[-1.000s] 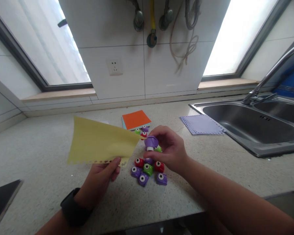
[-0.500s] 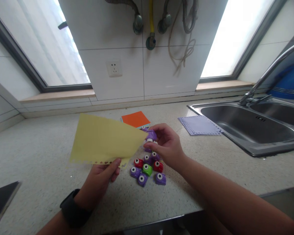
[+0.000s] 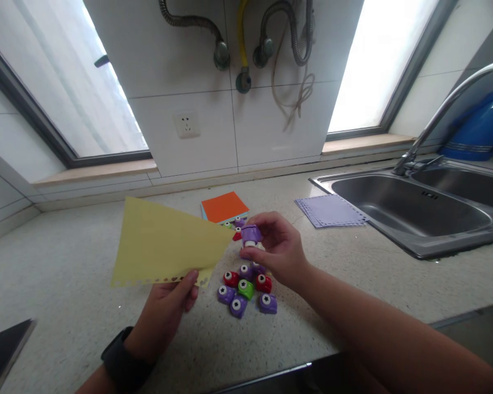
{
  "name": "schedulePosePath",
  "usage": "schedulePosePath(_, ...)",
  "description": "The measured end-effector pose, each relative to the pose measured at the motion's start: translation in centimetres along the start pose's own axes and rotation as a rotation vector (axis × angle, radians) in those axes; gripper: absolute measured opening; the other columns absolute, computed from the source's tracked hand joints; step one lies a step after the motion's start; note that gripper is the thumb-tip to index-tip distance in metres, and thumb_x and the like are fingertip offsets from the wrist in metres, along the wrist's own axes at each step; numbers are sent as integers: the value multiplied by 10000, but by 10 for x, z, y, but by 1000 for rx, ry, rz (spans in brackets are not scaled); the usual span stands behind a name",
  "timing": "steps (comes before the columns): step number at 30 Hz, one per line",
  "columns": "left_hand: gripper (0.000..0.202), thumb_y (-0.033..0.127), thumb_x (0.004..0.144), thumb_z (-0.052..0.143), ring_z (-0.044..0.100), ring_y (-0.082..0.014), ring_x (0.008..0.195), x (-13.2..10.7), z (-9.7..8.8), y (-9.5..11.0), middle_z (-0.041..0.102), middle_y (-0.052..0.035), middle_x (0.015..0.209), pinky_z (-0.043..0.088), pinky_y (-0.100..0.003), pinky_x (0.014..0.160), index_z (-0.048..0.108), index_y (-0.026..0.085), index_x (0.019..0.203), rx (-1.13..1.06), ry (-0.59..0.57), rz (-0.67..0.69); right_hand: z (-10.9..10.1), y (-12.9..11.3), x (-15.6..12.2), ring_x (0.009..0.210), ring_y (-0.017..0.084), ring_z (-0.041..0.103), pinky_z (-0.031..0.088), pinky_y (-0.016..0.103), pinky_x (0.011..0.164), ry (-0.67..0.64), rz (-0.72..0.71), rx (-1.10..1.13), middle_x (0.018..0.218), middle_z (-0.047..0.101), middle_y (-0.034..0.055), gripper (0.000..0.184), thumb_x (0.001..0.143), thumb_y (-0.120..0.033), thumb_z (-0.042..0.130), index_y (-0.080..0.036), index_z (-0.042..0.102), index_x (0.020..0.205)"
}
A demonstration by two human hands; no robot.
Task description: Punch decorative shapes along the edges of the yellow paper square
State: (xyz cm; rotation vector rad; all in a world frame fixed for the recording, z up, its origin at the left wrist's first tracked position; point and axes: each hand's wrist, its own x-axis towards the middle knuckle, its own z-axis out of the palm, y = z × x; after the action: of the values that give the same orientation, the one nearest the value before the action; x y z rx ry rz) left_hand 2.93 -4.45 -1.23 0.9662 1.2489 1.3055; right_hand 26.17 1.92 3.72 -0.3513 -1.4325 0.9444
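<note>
My left hand (image 3: 170, 306), a dark watch on its wrist, pinches a yellow sheet of paper (image 3: 168, 241) by its near edge, thumb on top. Small cut-out shapes run along that edge. Between the thumb and fingers of my right hand (image 3: 279, 246) is a purple craft punch (image 3: 251, 235) with a white button, turned button-down. It is held just right of the sheet's right corner; whether they touch I cannot tell. Below, on the counter, lie several more punches, among them a green punch (image 3: 245, 289), a red punch (image 3: 263, 283) and a purple punch (image 3: 268, 302).
Behind the punches lies an orange sheet (image 3: 225, 207) on a stack of paper. Lilac sheets (image 3: 331, 210) with punched borders rest against the rim of the steel sink (image 3: 411, 249) at right. A dark flat panel (image 3: 6, 350) is at the lower left of the counter (image 3: 78, 262).
The view has shifted slightly. The purple punch sits a little further from the sheet's right corner, and more punches behind it have come into sight. Both hands keep their hold.
</note>
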Motion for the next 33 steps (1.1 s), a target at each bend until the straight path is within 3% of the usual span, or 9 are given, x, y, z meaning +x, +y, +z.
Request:
schedulePosePath(7, 344, 454, 774, 793, 407, -107, 498, -2, 4, 4, 541, 26, 540, 332, -231, 462, 639, 181, 634, -4, 15, -5, 6, 1, -4, 768, 141, 653, 584, 275, 683, -53, -27, -31, 866, 657, -7, 491, 656, -278, 945, -242, 620, 1022)
schedulePosePath(33, 382, 472, 803, 772, 416, -106, 499, 0, 1, 3, 551, 14, 548, 335, -237, 474, 638, 171, 611, 39, -9, 8, 13, -2, -6, 771, 169, 657, 592, 319, 703, -48, 5, -42, 875, 667, 17, 476, 664, -387, 934, -254, 612, 988)
